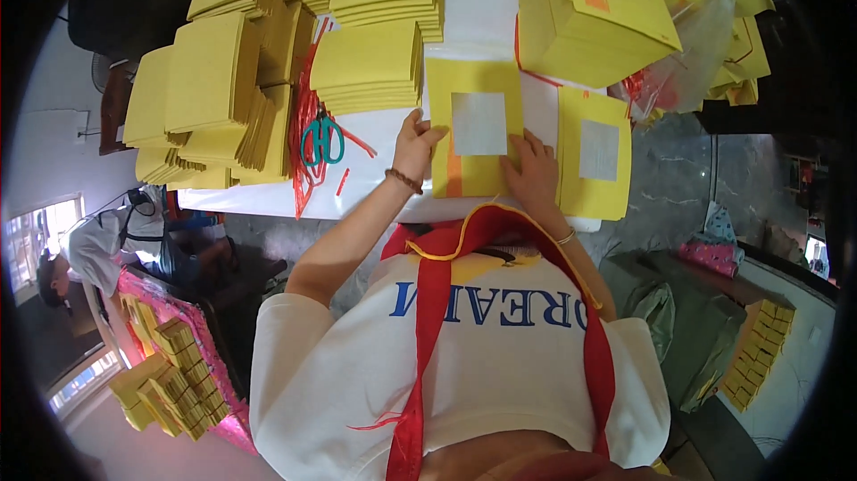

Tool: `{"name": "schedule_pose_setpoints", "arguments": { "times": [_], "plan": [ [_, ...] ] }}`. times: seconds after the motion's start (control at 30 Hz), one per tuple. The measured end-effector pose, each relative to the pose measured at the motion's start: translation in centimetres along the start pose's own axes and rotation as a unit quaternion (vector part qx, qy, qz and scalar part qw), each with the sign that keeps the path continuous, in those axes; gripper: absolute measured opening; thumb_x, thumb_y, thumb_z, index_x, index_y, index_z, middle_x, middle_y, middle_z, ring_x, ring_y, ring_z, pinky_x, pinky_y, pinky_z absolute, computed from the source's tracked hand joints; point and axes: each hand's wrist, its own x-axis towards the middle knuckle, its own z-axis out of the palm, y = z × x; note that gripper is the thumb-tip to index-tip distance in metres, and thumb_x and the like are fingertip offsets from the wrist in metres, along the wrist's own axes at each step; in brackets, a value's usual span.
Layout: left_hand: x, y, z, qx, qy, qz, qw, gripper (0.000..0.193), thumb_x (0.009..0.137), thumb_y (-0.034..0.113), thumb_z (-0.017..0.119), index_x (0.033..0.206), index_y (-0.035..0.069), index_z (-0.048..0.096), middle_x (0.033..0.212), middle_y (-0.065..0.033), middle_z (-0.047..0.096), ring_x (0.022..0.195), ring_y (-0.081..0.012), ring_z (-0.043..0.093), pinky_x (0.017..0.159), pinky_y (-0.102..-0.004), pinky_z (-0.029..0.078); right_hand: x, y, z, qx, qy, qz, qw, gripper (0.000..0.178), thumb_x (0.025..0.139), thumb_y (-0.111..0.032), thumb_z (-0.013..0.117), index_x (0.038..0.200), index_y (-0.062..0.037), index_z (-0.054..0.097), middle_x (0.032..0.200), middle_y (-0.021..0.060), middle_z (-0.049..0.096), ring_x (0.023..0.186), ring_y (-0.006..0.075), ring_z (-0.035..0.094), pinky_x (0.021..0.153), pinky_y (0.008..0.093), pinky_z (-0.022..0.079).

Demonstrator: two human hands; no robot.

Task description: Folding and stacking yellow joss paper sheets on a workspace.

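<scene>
A sheet or thin stack of yellow joss paper [486, 182] lies upright in front of me on the white table, with a silver square and an orange strip on its face. My left hand [417, 149] grips its left edge, thumb over the paper. At the right edge, my right hand [535, 173] holds it with thumb and fingers. Whether it is one sheet or several I cannot tell. Just to the right lies a second joss paper stack [594, 200] with a similar silver square.
Teal scissors [322, 140] rest on red plastic strips [306, 179] left of my hands. Folded yellow paper stacks [366, 66] fill the table's left and back. A tall yellow stack [589, 21] stands back right, beside a clear plastic bag [692, 53]. Another person [98, 244] is at far left.
</scene>
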Motion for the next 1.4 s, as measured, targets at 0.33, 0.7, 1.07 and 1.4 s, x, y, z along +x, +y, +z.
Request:
{"name": "schedule_pose_setpoints", "arguments": {
  "times": [0.33,0.7,1.07,1.4],
  "plan": [
    [0.3,-2.9,0.1,0.256,-0.060,0.130,0.956,0.053,0.080,0.000,0.051,0.127,0.000,0.027,0.111,-0.0161,0.052,0.103,-0.0229,0.051,0.089,-0.0320,0.040,-1.2,1.0,0.7,0.030,0.056,-0.061,0.996,0.042,0.075,-0.023,0.063,0.114,-0.0110,0.053,0.121,0.0123,0.048,0.095,0.0317,0.048,0.082,0.0395,0.040],
    [-1.8,1.2,0.7,-0.003,-0.197,0.058,0.979,0.050,0.078,-0.003,0.054,0.125,0.002,0.038,0.116,-0.0044,0.050,0.109,-0.0139,0.045,0.094,-0.0272,0.034,1.2,1.8,-2.0,0.704,-0.080,0.267,0.653,0.059,0.087,-0.025,0.053,0.135,-0.0043,0.026,0.117,0.0121,0.050,0.101,0.0191,0.050,0.086,0.0304,0.040],
    [-1.1,-2.3,-0.6,-0.034,-0.153,-0.018,0.988,0.043,0.079,-0.003,0.052,0.120,0.002,0.039,0.113,-0.0072,0.051,0.105,-0.0158,0.049,0.093,-0.0294,0.038,1.0,1.0,-2.7,0.678,-0.083,0.210,0.700,0.051,0.085,-0.018,0.056,0.129,-0.0022,0.036,0.112,0.0063,0.053,0.098,0.0135,0.052,0.080,0.0259,0.043],
    [-2.0,-2.9,-1.0,-0.015,-0.133,-0.035,0.990,0.045,0.080,-0.004,0.052,0.121,0.003,0.035,0.113,-0.0082,0.050,0.105,-0.0160,0.048,0.091,-0.0300,0.040,1.8,1.7,-1.3,0.680,-0.094,0.248,0.683,0.075,0.082,-0.013,0.059,0.138,-0.0014,0.010,0.113,0.0136,0.049,0.099,0.0194,0.052,0.082,0.0300,0.045]
  ]
}}
